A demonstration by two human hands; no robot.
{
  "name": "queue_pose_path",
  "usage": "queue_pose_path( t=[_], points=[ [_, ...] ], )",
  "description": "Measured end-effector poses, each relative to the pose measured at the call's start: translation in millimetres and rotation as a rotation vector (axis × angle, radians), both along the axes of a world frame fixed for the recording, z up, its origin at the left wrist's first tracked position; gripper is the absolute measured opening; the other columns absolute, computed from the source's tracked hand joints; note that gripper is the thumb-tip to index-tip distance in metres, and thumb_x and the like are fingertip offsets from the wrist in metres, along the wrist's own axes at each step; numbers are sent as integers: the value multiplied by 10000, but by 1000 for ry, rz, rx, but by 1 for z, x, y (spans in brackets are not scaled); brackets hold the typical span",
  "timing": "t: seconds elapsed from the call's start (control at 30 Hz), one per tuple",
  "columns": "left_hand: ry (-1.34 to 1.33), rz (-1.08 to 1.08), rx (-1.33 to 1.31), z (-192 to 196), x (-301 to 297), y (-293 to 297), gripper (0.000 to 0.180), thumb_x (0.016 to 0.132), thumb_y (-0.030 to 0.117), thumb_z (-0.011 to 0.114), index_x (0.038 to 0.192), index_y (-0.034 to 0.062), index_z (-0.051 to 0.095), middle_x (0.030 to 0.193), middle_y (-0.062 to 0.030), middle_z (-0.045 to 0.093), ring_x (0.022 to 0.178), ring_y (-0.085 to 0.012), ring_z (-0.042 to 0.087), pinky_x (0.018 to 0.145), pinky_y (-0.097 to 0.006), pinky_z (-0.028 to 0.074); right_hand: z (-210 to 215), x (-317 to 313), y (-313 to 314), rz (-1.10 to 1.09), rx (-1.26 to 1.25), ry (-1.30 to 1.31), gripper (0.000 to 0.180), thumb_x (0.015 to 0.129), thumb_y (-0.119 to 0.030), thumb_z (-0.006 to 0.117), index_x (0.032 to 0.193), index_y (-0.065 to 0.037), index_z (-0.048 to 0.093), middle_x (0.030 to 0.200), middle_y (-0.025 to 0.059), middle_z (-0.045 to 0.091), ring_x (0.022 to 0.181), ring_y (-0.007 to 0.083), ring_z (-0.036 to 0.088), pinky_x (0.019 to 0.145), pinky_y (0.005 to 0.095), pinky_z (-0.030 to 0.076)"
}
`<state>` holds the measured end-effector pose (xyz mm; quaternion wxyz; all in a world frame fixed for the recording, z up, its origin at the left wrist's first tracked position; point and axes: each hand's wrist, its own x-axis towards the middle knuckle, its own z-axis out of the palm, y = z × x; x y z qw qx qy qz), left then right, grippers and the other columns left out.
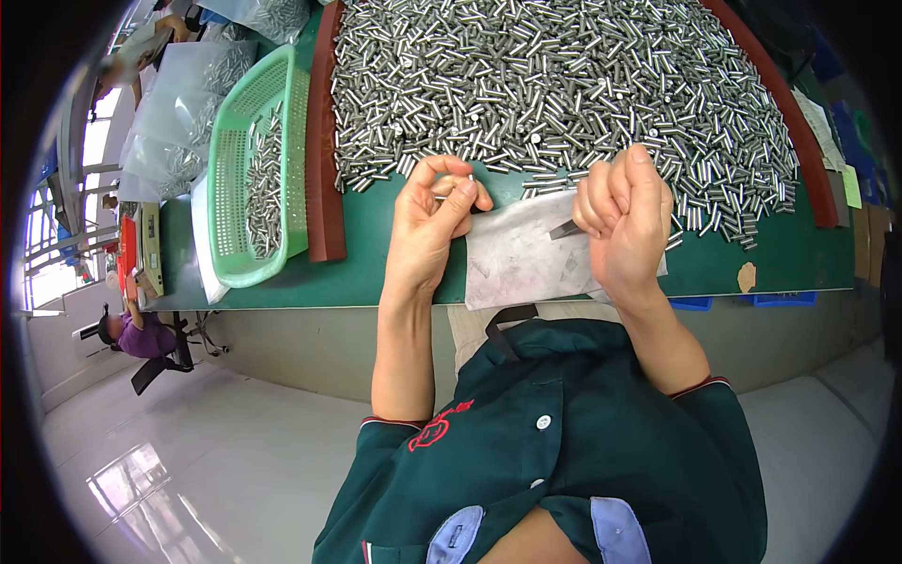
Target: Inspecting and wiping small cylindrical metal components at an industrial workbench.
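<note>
My left hand is raised at the near edge of a big heap of short steel pins. Its thumb and fingers are pinched together on one small metal pin, of which only a bright end shows. Closed in a fist, my right hand grips a dark flat metal tool whose tip points left; the rest of the tool is hidden in the fingers. Under and between both hands a stained whitish cloth lies over the table's front edge.
Reddish-brown rails border the heap on the green table. Left of it stands a green plastic basket with more pins. Beyond are clear bags of pins and a scale. Another person sits far left.
</note>
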<state>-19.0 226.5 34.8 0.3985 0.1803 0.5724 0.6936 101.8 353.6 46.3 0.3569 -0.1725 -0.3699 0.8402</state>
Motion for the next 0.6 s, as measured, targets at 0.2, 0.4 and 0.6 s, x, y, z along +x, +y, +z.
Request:
queue_pose_path(
  t=[0.2,0.4,0.6],
  points=[
    [480,-219,-343,18,26,4,126,794,18,521,914,-20,514,700,-22,553,655,-62,514,565,-208,418,-4,1,3,-7,8,-14,394,910,-258,290,545,-114,260,437,-9,254,368,68,169,352,222,177],
    [1141,-401,-414,14,47,4,167,760,58,563,894,25,468,624,-108,496,538,-259,497,496,-304,374,-4,1,2,17,25,7,388,911,-251,294,552,-108,265,440,-6,260,373,66,176,353,219,178],
    [1180,-368,-477,17,48,6,229,708,57,621,871,27,464,549,-76,431,483,-220,439,478,-308,357,-7,3,4,2,1,23,389,910,-252,288,548,-112,266,441,-9,263,376,68,176,363,224,182]
  ],
)
